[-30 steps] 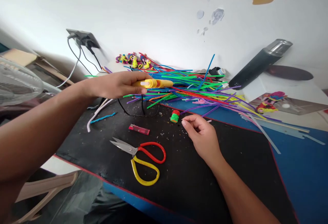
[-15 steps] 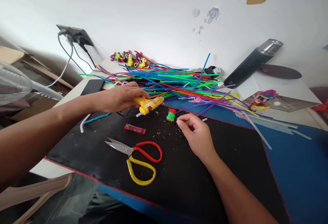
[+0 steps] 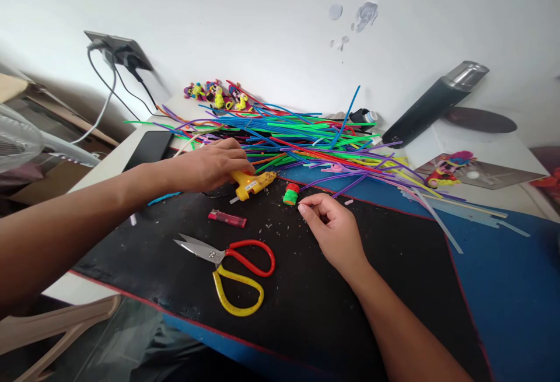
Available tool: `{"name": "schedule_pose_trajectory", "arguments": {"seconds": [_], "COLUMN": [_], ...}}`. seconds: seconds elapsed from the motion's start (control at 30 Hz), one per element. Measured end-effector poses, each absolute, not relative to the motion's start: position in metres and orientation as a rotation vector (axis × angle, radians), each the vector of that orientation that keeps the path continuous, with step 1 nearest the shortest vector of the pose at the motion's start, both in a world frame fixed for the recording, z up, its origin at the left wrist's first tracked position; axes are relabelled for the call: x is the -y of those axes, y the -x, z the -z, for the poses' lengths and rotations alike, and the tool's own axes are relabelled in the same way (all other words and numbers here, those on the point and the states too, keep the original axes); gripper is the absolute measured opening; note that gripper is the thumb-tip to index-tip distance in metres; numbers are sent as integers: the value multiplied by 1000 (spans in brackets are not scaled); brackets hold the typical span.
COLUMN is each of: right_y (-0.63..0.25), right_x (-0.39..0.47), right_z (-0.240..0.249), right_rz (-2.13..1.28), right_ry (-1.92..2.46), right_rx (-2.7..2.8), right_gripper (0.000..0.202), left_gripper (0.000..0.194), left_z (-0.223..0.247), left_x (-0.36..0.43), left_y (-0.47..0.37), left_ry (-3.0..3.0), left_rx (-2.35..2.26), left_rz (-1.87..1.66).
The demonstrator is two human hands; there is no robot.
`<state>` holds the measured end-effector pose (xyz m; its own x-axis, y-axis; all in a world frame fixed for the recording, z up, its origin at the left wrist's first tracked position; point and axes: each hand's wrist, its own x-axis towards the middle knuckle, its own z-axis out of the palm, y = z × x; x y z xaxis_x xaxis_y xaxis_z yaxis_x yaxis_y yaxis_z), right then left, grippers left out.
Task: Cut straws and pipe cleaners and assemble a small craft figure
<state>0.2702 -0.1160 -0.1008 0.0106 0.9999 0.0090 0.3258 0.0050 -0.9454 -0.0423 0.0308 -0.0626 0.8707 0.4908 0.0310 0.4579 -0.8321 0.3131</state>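
My left hand (image 3: 212,165) reaches across the mat's far left part, its fingers around the handle of a yellow hot glue gun (image 3: 251,185). The gun's nozzle points right and a clear glue stick pokes out at its back. My right hand (image 3: 330,221) has its thumb and index finger pinched together; anything between them is too small to make out. Just left of those fingertips a small red and green fuzzy roll (image 3: 291,194) stands on the black mat (image 3: 315,306). Nearer to me lie a pink lighter (image 3: 227,218) and scissors (image 3: 238,262) with red and yellow handles.
A heap of coloured pipe cleaners (image 3: 289,131) spreads along the back. Several fuzzy figures (image 3: 216,95) stand behind it, and another figure (image 3: 448,169) is at right. A dark thermos (image 3: 433,105) leans at back right. A phone (image 3: 151,147) lies at left, below a wall socket (image 3: 118,49).
My left hand has lowered the glue gun slightly toward the mat. My right hand keeps its pinch beside the roll. The view has shifted a little.
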Motion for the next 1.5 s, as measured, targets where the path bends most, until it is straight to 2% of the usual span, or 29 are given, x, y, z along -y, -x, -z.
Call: {"name": "schedule_pose_trajectory", "arguments": {"seconds": [0.17,0.37,0.57,1.03,1.33,1.5], "right_y": [-272,-270,-270,-271,-268,-266], "right_x": [116,116,116,115,115,115], "right_z": [99,97,97,100,106,110], "right_rz": [-984,-975,-968,-965,-1037,-1059], "right_ry": [1480,1483,1478,1488,1419,1429], "right_rx": [1437,1422,1447,1424,1415,1411], "right_gripper": [26,28,26,26,24,20], "left_gripper": [37,30,24,20,35,37], "left_z": [48,27,53,76,89,105], "left_x": [-15,18,35,43,24,17], "left_y": [58,102,122,107,121,131], "left_ry": [-2810,-2651,-2531,-2421,-2211,-2209], "left_rx": [-799,-1439,-1513,-1599,-1644,-1661], "left_rz": [-197,-305,-144,-185,-86,-205]}}
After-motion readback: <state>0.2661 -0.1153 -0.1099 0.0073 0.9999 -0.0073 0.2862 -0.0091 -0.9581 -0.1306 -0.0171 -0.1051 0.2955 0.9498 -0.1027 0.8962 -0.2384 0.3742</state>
